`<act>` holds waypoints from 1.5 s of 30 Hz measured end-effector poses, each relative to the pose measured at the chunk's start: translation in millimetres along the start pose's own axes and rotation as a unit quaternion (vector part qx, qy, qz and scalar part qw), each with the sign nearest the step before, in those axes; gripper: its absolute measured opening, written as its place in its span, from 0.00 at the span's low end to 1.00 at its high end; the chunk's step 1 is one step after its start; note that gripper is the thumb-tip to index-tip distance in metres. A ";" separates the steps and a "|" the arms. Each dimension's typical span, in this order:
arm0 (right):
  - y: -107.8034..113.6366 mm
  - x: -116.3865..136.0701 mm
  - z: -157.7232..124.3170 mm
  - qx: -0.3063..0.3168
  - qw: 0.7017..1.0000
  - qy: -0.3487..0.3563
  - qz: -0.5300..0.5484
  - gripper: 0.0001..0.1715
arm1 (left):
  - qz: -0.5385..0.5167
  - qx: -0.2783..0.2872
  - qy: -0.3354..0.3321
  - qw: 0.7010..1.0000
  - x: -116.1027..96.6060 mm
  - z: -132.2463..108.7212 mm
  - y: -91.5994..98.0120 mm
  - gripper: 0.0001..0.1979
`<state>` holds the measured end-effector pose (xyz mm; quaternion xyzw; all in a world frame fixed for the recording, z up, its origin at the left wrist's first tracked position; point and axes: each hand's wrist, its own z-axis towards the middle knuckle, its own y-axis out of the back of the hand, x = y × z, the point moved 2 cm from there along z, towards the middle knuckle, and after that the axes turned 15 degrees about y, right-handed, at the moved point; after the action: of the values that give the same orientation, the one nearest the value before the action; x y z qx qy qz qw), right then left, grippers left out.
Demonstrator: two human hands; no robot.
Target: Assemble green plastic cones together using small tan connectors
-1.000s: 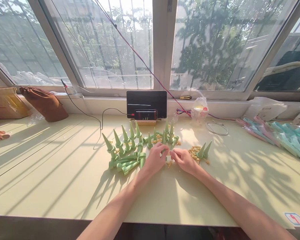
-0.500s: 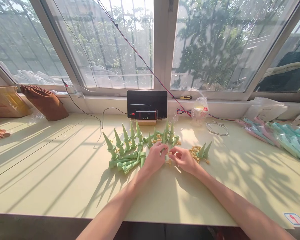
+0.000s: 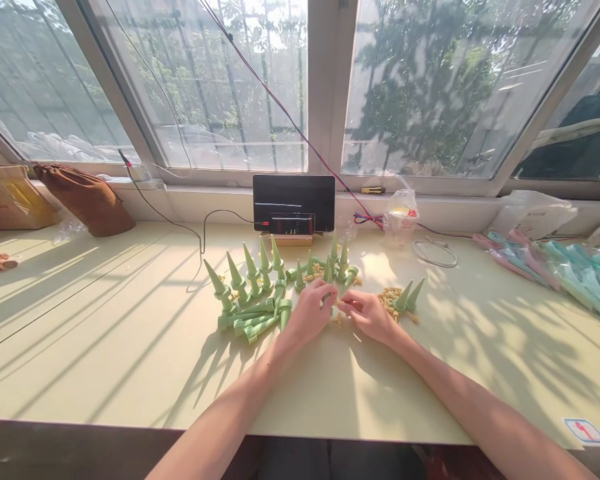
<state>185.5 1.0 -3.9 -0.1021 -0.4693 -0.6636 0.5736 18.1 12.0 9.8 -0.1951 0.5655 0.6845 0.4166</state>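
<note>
As right hand (image 3: 369, 313) pinches, cones (image 3: 251, 265) flank it

Left hand (image 3: 310, 310) and right hand (image 3: 373, 317) are meeting fingertip to fingertip; fingers are hiding the piece between them, grip unclear. Yellow bits (image 3: 390, 298) are reading too small to identify. Cardboard box (image 3: 5, 203) is running off the left edge, pastel packets (image 3: 580, 280) off the right.

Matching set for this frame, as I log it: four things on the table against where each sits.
Things:
1. pouch
2. tablet
3. cone row
4. cable coil

Places:
a. centre back, against the sill
b. far left, at the back
c. right of centre, toward the back
d. just beside the left hand

Pairs: 1-b, 2-a, 3-d, 4-c
</note>
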 end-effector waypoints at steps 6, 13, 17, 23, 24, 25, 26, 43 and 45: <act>-1.5 -2.9 -1.5 0.015 1.000 -0.021 -0.011 0.29 | 0.004 0.002 -0.008 1.000 -5.2 -1.2 0.4 0.11; -2.8 -6.8 -1.5 0.017 0.998 -0.050 0.023 0.32 | -0.003 0.008 -0.001 1.000 -5.4 -0.6 -0.3 0.11; -0.6 -3.6 0.0 0.007 0.999 -0.043 0.019 0.27 | -0.003 0.005 0.005 1.000 -4.5 -0.1 0.0 0.11; 0.8 -1.5 -0.1 -0.005 0.999 -0.029 0.037 0.14 | 0.000 -0.009 0.020 1.000 -4.7 1.0 0.9 0.10; 0.7 -2.0 -0.2 -0.005 0.999 -0.025 0.036 0.13 | 0.001 -0.009 0.019 1.000 -4.7 1.0 0.9 0.10; 0.5 -2.4 -0.2 -0.004 0.999 -0.019 0.036 0.13 | 0.001 -0.008 0.016 1.000 -4.6 0.9 0.8 0.10; 0.5 -2.6 -0.1 -0.003 0.999 -0.013 0.034 0.14 | 0.001 -0.007 0.013 1.000 -4.6 0.7 0.6 0.10; -0.7 -7.3 -0.7 0.007 0.999 -0.045 0.021 0.29 | -0.008 0.000 0.002 1.000 -6.3 0.6 -0.6 0.10; 0.3 -4.9 0.1 -0.001 0.999 -0.037 0.024 0.24 | -0.009 -0.003 0.002 1.000 -6.0 0.5 -0.5 0.09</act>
<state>187.3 4.4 -7.1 -0.1381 -0.4867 -0.6459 0.5717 22.0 10.4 14.1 -0.2030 0.5626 0.6821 0.4207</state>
